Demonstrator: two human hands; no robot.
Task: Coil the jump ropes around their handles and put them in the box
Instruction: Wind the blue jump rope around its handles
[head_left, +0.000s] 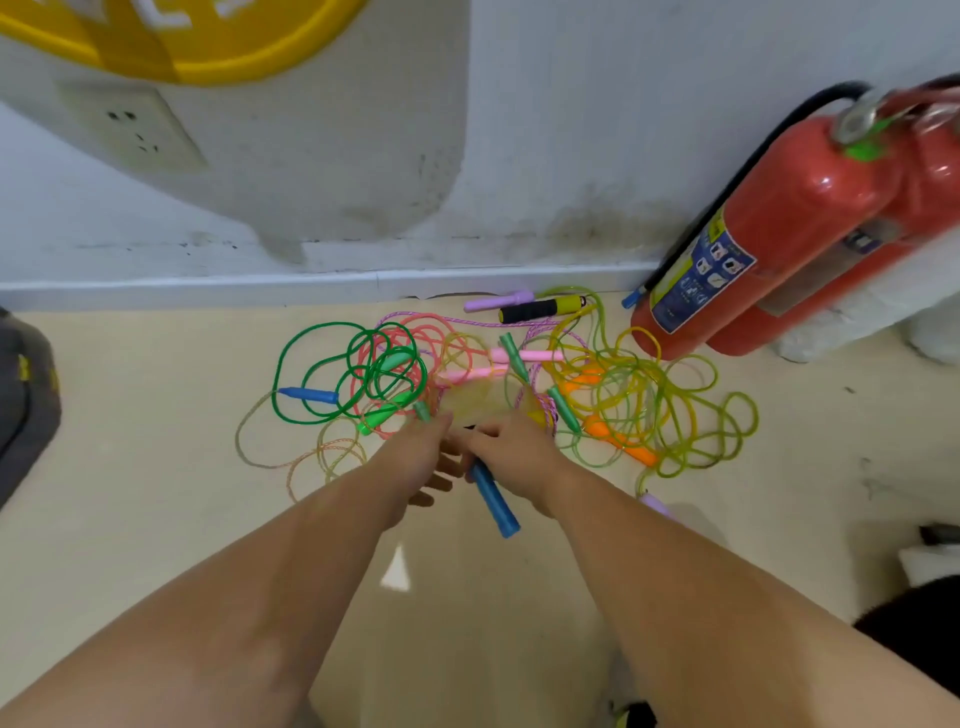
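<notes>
Several jump ropes lie tangled on the cream floor by the wall: a green rope (311, 364) with a blue handle (307, 395), pink handles (525, 356), orange handles (618, 441), yellow-green rope loops (691, 415), a purple handle (498, 301) and a black-and-yellow handle (540, 309). My right hand (514, 452) grips a second blue handle (494, 501) just in front of the pile. My left hand (423, 457) is close beside it, fingers bent toward that handle. A yellowish blur (483, 402) sits above both hands, and what the left hand holds is unclear.
A red fire extinguisher (779, 234) leans at the right against the white wall (519, 156). A baseboard (260, 286) runs behind the ropes. A dark bag (21, 410) sits at the left edge. Bare floor (156, 493) lies near me.
</notes>
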